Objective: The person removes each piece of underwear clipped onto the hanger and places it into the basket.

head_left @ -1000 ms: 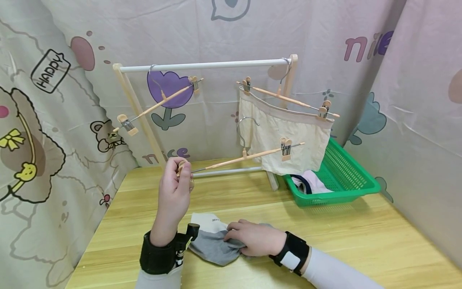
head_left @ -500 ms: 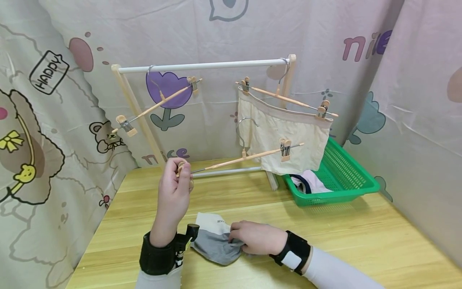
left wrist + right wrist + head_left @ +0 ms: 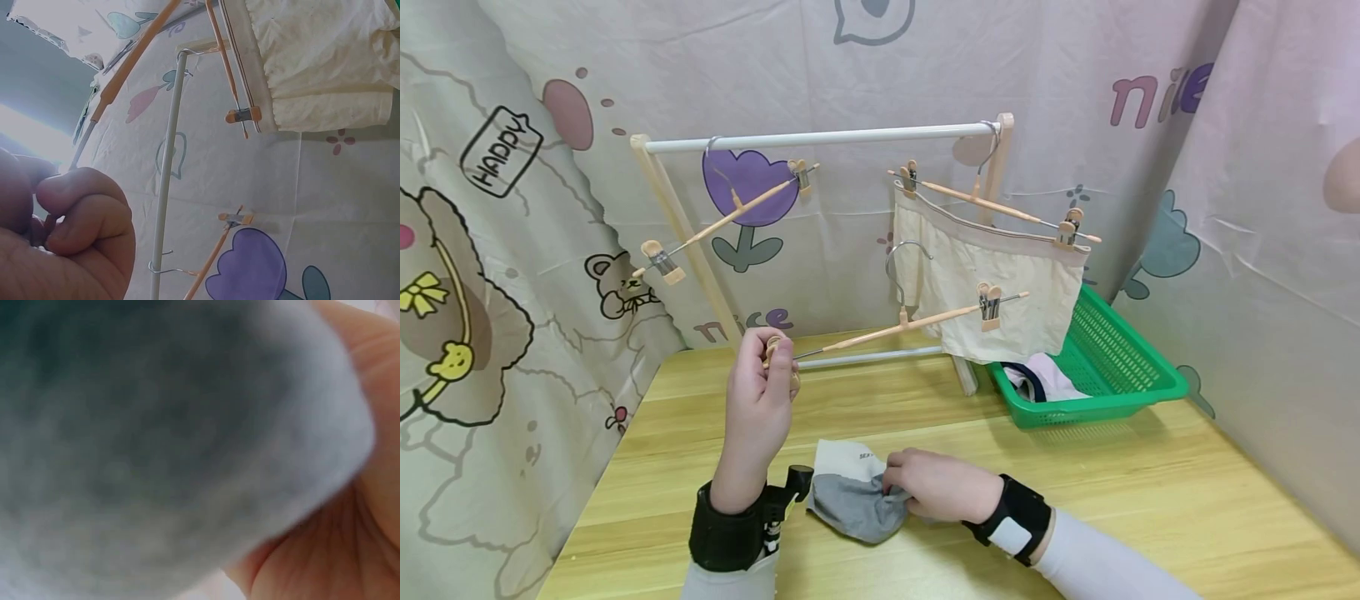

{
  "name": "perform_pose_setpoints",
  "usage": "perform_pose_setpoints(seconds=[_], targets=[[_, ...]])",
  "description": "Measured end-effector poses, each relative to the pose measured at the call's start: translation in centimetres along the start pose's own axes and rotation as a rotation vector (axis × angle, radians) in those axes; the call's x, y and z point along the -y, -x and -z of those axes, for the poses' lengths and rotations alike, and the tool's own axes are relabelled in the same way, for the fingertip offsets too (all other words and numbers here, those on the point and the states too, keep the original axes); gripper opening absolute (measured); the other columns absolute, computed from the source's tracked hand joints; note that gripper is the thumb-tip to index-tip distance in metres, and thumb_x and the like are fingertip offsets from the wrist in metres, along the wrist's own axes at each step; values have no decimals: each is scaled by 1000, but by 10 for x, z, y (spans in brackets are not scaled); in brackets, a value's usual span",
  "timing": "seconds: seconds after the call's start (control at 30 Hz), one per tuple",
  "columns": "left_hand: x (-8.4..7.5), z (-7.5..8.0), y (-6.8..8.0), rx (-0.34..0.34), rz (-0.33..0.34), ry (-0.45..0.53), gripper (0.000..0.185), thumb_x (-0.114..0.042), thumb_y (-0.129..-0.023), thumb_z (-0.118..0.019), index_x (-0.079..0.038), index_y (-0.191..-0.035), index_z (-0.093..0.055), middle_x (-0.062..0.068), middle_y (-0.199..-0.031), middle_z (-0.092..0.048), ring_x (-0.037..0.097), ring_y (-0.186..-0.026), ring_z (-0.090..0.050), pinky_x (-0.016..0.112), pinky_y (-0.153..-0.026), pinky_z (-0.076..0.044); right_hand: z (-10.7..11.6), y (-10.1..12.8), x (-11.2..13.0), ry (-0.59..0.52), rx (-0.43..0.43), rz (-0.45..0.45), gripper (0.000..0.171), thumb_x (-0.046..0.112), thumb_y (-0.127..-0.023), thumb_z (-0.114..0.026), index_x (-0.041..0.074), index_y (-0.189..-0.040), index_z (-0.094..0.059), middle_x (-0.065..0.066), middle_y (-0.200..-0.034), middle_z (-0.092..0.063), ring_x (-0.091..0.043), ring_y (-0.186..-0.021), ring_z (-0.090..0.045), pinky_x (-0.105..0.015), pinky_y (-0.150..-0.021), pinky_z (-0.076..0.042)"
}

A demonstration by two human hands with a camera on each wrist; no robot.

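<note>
Setting: a wooden worktop [image 3: 1075, 492] walled in by cartoon-print curtains, with a small drying rack [image 3: 820, 137] standing at the back.

Left hand [image 3: 760, 408]: raised above the worktop, my grip pinched shut on the near clip of a wooden clip hanger [image 3: 887, 329]; the left wrist view shows my thumb and forefinger pressed together round that end.

Hanger axis: its bar runs from my pinch up and away to the right, towards the rack; the free clip [image 3: 987, 302] sits at the far end and the metal hook [image 3: 901, 275] rises from the middle.

Right hand [image 3: 940, 487]: low on the worktop, my grip bunched into one edge of the grey underwear [image 3: 850, 500]; the right wrist view is filled with blurred grey cloth against my palm.

Key relation: the underwear lies below and just right of the clip I am pinching, well apart from it in height; my right hand holds the cloth, my left hand holds the clip end.

Waistband: the pale band with print faces away from me, towards the rack.

Also on the rack: a cream garment [image 3: 992, 283] clipped to a second hanger [image 3: 992, 204], and an empty hanger [image 3: 730, 212] tilted at the left.

Basket: a green basket [image 3: 1120, 358] at the right holds more laundry.
</note>
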State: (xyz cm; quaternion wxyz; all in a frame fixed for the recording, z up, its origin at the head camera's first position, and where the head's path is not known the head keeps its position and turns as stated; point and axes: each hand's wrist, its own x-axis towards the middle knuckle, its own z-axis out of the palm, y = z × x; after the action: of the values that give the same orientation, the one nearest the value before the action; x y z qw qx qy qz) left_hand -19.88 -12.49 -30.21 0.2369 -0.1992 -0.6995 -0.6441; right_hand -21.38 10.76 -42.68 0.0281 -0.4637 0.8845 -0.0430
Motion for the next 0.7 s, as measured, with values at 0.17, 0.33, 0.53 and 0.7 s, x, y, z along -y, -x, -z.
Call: perform_pose_setpoints(seconds=[0.17,0.33,0.53,0.7], targets=[[0,-1,0,-5,-8,17,21,-16,-111,-42,4,-104,-43,3,-80,-36,10,-54,-30,25,-52,-27,6,2,-4,-36,-29,-16,28,5,-87,-76,15,-113,-72,4,-104,-65,-5,-97,-61,-19,-85,-53],[-1,-1,0,-11,-16,2,22,-18,-112,-43,3,-105,-43,3,-80,-37,11,-54,-32,24,-52,-29,13,4,-10,-57,-86,-16,28,4,-89,-73,14,-115,-71,3,-107,-66,-6,-98,-61,-20,-85,-53],[-2,-1,0,-16,-14,-20,22,-17,-112,-42,3,-106,-44,2,-78,-37,10,-53,-33,23,-52,-30,24,9,-15,-64,-198,10,30,4,-88,-74,11,-117,-69,1,-105,-63,-5,-92,-60,-20,-81,-53],[-3,-1,1,-23,-10,-28,21,-17,-112,-42,4,-106,-44,2,-78,-38,10,-53,-34,23,-52,-30,34,15,-18,-61,-273,18,29,3,-89,-72,13,-116,-68,1,-107,-61,-6,-92,-59,-21,-80,-53]])
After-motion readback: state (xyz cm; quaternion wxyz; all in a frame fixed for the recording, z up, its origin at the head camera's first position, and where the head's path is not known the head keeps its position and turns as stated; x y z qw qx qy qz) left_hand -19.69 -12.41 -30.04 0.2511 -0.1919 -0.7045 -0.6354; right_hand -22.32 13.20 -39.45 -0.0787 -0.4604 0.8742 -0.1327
